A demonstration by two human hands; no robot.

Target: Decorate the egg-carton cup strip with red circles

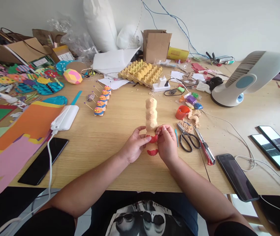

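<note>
Indoors, cluttered wooden table (126, 114), pale wall (218, 23), bumpy strip (151, 113) handheld.

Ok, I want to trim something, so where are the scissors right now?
In the head view, the scissors lie on the table to the right of the right hand, between it and the knife.

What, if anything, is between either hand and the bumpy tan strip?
Nothing visible. The left hand grips the bumpy tan strip at a red-coated segment; the right hand is at its right edge, exact contact unclear. The scissors lie off to the right, outside that gap.
</note>
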